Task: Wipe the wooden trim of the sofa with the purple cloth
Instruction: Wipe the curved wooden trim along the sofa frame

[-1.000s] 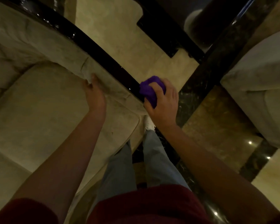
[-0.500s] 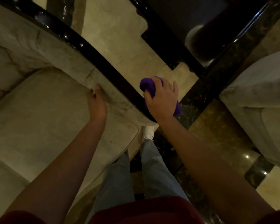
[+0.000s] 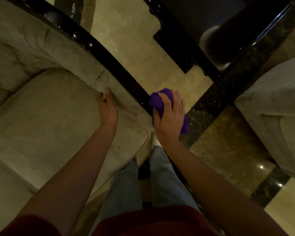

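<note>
A beige sofa (image 3: pixel 46 116) fills the left side, and its glossy dark wooden trim (image 3: pixel 107 55) runs diagonally along the top of the armrest. My right hand (image 3: pixel 170 116) is shut on the bunched purple cloth (image 3: pixel 157 101) and presses it against the near end of the trim. Part of the cloth also pokes out under the hand on its right side. My left hand (image 3: pixel 107 108) rests flat against the inner padded face of the armrest, fingers pointing up and holding nothing.
A second beige seat (image 3: pixel 276 106) stands at the right. Dark furniture with a black base (image 3: pixel 186 48) sits on the far side. Polished marble floor (image 3: pixel 136 40) with dark bands lies between them. My legs in light jeans (image 3: pixel 160 181) stand beside the sofa's corner.
My right hand has slid the cloth down along the trim toward its near end, then held there. The left hand stays on the armrest padding. The view has tilted slightly.
</note>
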Demonstrator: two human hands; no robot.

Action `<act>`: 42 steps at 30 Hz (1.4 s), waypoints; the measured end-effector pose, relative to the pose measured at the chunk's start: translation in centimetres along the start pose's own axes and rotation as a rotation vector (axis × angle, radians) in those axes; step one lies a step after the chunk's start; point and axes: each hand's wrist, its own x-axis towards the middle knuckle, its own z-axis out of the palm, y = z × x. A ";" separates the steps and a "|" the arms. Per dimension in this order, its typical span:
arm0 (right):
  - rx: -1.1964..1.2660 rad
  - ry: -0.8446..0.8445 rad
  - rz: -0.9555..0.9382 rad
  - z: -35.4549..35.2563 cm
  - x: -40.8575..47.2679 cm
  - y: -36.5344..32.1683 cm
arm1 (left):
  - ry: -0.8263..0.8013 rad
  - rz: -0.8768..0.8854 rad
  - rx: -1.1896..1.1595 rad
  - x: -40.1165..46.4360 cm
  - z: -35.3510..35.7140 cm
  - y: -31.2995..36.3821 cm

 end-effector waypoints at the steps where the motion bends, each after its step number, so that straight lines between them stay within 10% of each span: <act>1: 0.025 0.008 0.017 0.4 0.9 -0.8 | -0.005 -0.003 -0.011 0.0 0.1 -0.2; 7: 0.332 0.034 0.026 1.8 7.1 -7.4 | -0.057 -0.029 -0.056 -0.5 -0.4 -0.1; 20: 0.093 -0.086 -0.092 0.9 1.4 -4.2 | 0.306 0.423 -0.007 5.4 -4.1 7.7; 32: -0.035 0.039 -0.314 4.5 12.7 -15.9 | 0.164 0.507 0.104 6.7 -5.9 6.6; 42: -0.056 -0.078 -0.243 2.4 7.7 -11.2 | 0.142 0.490 0.145 7.4 -5.7 5.9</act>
